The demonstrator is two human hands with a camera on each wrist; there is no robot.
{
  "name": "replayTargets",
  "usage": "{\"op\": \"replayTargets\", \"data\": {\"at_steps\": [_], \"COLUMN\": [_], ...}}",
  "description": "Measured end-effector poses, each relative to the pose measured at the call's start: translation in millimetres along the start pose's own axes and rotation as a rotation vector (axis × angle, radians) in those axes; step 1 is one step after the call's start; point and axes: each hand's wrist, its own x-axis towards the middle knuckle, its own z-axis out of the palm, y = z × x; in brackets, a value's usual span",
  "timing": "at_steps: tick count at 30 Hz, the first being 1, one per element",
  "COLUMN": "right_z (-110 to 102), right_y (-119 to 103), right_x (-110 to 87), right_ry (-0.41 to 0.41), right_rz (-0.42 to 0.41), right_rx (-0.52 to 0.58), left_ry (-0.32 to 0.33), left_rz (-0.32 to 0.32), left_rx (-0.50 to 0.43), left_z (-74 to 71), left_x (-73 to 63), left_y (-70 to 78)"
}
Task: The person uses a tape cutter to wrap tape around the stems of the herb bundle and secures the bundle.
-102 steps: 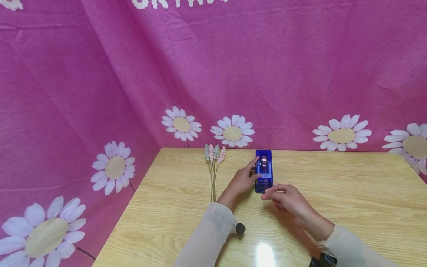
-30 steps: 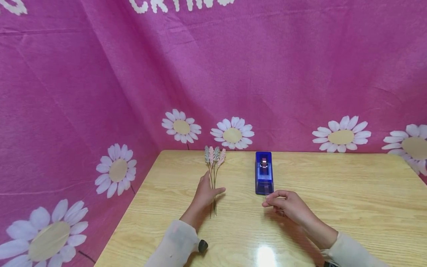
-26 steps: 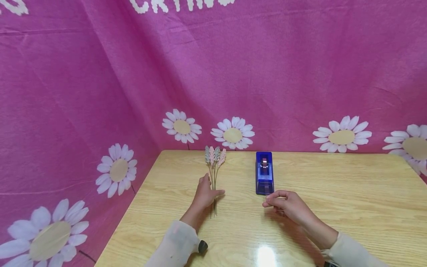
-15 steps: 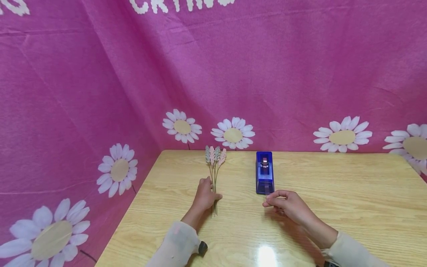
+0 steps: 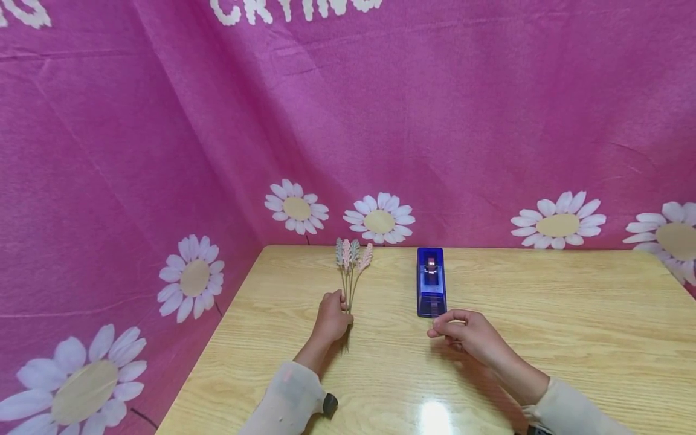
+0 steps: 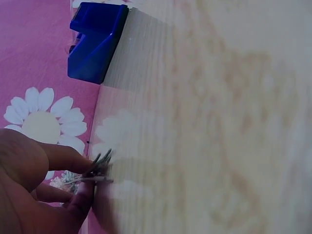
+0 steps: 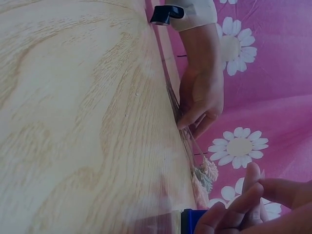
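On the left, my left hand pinches the thin stems of several artificial flowers between thumb and fingers. Their knitted-looking heads are pink and grey-green. The left wrist view shows the gathered stem ends poking past the fingertips. A blue tape dispenser lies to the right of the flowers. Just in front of it, my right hand holds its thumb and index finger together on a small clear piece of tape, which is faint and hard to make out. Curled fingers partly hide the dispenser in the right wrist view.
A wooden table with a glossy top bears everything. Its far and left edges meet a pink cloth backdrop printed with white daisies. Dark straps or devices sit at both wrists.
My left hand left the dispenser for the flower stems. Its thumb and fingers have closed on them, drawing the stems together. The right hand keeps its pinch, with hardly any movement.
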Motion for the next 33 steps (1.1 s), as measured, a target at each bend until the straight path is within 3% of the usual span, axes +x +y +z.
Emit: {"op": "replayTargets", "data": {"at_steps": [12,19,23,27,33], "right_z": [2.3,2.8,3.4,4.3,5.6], "right_y": [-0.6,-0.5,-0.6,0.1,1.6], "right_x": [0.4,1.5,1.4,2.1,3.2], "right_ry": [-0.004,-0.008,-0.010,-0.003,0.010], "right_rz": [0.001,-0.003,-0.004,0.002,0.014], "right_rx": [0.025,0.029,0.036,0.049,0.047], "left_ry": [0.023,0.018,0.050,0.041,0.050], "left_rz": [0.020,-0.026,-0.036,-0.040,-0.006], "left_rx": [0.061,-0.021,0.024,0.097,0.175], "left_z": [1.4,2.3,4.4,6.5,5.9], "left_x": [2.5,0.2,-1.2,-1.2,-0.5], "left_y": [-2.4,0.3,5.5,9.0,9.3]}}
